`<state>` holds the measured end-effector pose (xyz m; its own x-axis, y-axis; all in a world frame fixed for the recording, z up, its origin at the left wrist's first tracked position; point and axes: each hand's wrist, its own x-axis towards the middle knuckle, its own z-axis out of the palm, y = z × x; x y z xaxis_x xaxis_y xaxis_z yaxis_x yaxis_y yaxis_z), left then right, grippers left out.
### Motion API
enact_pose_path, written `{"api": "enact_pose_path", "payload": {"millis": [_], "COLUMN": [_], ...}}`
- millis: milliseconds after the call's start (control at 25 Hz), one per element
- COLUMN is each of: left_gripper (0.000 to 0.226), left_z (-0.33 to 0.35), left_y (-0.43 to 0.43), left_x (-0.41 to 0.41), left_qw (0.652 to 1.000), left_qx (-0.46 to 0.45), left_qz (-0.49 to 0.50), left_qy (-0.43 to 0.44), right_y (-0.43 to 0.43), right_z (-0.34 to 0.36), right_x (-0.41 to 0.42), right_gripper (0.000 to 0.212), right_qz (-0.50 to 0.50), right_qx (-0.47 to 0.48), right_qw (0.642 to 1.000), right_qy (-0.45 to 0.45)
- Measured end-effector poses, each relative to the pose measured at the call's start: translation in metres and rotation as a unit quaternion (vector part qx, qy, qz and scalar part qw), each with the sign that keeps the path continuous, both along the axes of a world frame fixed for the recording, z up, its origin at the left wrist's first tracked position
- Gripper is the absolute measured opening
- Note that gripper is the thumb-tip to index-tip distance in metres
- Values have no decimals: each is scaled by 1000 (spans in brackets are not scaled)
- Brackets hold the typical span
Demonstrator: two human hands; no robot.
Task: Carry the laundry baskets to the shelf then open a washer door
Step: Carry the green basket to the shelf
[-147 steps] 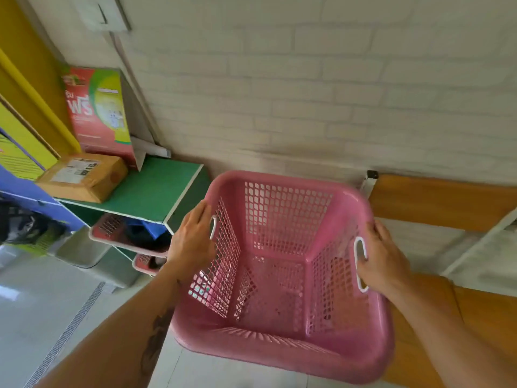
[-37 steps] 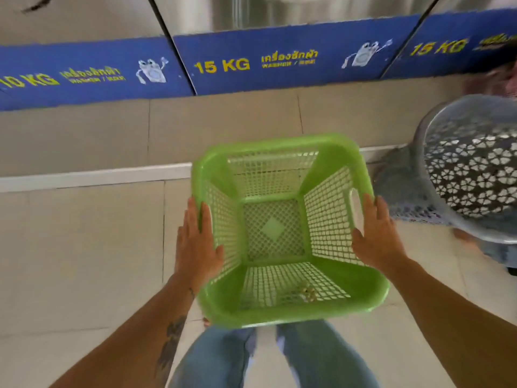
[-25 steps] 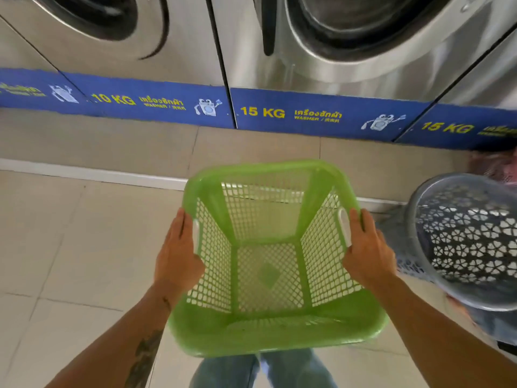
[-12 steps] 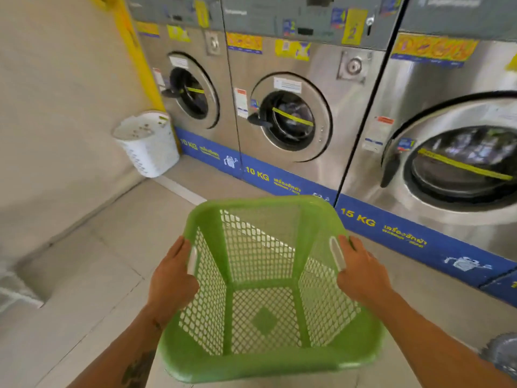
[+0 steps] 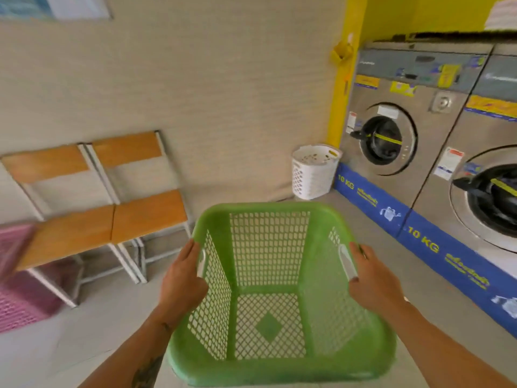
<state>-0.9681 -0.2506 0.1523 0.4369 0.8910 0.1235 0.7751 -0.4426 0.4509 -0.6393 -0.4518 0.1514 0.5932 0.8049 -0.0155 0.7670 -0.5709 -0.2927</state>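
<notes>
Two hands hold the green basket [image 5: 277,292] by its side handles, in the air in front of the person. The left hand [image 5: 183,281] has its fingers [image 5: 190,249] curled over the rim at the white left handle slot, and the right hand [image 5: 372,284] grips the other slot in the same way. The basket is empty, and its open top tilts a little toward the camera.

The shelf is not in view now. On the left stand two wooden chairs [image 5: 112,214], and a pink basket [image 5: 16,278] lies partly under them, blurred. A white basket [image 5: 313,172] stands on the floor against the wall, just beside the first washer [image 5: 391,135]. A second washer [image 5: 486,197] is at the right edge, and both round doors look shut.

I judge that the step in hand is the carry toward the shelf. To do it well, keep both grips even so the basket stays level, hold it close to the body, and pass the chairs with space, so the basket corner does not hit a chair leg. Since the load is light, a slow turn is enough; a fast swing could knock the white basket.
</notes>
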Motion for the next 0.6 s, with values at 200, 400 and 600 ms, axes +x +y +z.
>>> {"api": "enact_pose_path", "payload": {"millis": [200,400,600], "left_gripper": [98,97,99], "left_z": [11,10,31], "left_y": [81,168,214], "left_x": [-114,-204,-283], "left_qw": [991,969,925], "left_qx": [46,40,50], "left_qz": [125,240,376], "left_qy": [14,36,37], "right_y": [172,349,505], "right_z": [19,17,38], "right_x": [-78,-144,-239], "right_gripper": [77,77,64], "right_qz": [136,265,390], "right_qx": [19,39,48], "right_qw": [990,963,920], "right_qy": [-5,12,0]}}
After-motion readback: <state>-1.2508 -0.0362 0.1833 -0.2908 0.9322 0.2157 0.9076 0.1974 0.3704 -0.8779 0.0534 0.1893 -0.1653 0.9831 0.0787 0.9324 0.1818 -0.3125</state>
